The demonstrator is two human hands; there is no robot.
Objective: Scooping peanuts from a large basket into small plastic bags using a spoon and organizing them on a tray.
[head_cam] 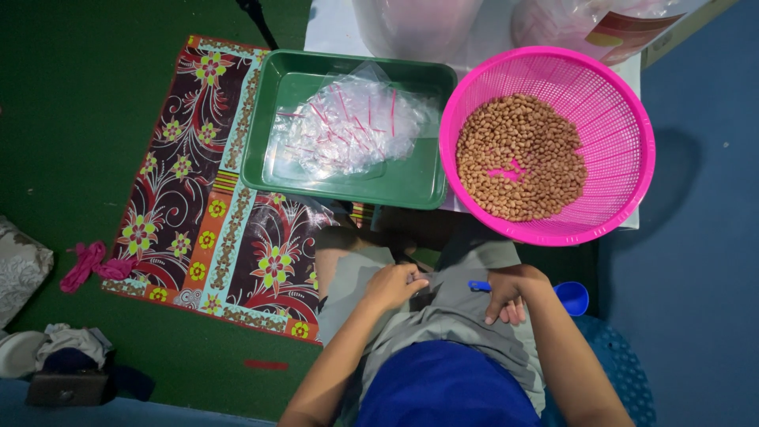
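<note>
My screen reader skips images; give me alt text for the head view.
A seated person rests both hands, left hand and right hand, on their lap, before a pink basket of peanuts and a green tray holding clear plastic bags.

The floor [79, 119] was covered with a dark green carpet, and to the right it was blue. On the green part lay a patterned mat [213, 213] with flowers — red, orange and turquoise. A green tray [261, 150] rested partly on this mat, and a pink basket [624, 119] stood just beside the tray. Left of the mat lay a pink cloth [87, 265] — near the lower corner, a pile of clothes [67, 348].
</note>
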